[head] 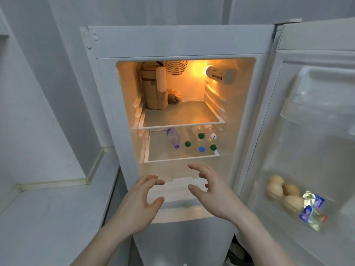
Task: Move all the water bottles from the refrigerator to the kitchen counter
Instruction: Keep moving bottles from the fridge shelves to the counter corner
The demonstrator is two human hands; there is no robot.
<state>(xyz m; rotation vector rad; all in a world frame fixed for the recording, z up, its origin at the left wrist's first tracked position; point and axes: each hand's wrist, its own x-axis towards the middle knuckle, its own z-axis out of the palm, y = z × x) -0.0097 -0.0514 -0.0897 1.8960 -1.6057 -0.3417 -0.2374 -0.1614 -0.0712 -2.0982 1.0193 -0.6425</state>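
The refrigerator [107,77] stands open in front of me, lit inside. On its second shelf [182,157] lie several clear water bottles with caps toward me: one with a purple label [173,138], others with green caps [187,144], a blue cap [201,149] and a white cap [213,136]. My left hand [142,202] and my right hand [207,187] hover below that shelf, in front of the drawer. Both are empty, fingers spread and curled. The grey kitchen counter [48,217] lies to the left.
The top shelf holds a beige box [151,89] and a small bag [173,96] at the back left. The open door [311,131] on the right carries eggs [282,191] and foil packets [312,210] in its bin.
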